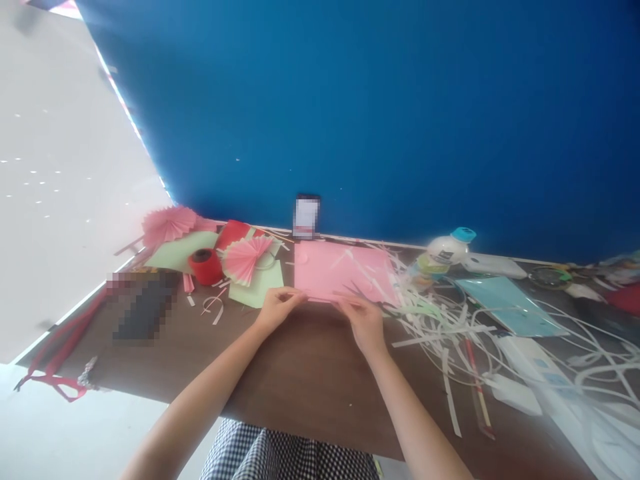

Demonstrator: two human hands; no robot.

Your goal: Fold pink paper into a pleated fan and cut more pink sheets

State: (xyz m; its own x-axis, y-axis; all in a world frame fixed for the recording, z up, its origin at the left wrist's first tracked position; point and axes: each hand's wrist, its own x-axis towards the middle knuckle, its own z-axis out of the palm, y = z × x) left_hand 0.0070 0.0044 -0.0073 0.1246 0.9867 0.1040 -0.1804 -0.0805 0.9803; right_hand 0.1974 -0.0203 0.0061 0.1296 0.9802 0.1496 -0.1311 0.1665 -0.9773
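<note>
A pink paper sheet (340,270) lies flat on the brown table (300,373) against the blue wall. My left hand (277,305) pinches the sheet's near left edge with its fingers closed. At the near right edge, my right hand (364,320) is closed on the paper too, pressing a fold along that edge. Scissors (365,293) lie on the sheet just above my right hand.
Pink pleated paper fans (167,225) (245,259), a red tape roll (205,265) and green paper (257,287) lie to the left. A phone (306,217) leans on the wall. To the right are a white bottle (443,257), teal paper (510,307) and several white paper strips (450,327).
</note>
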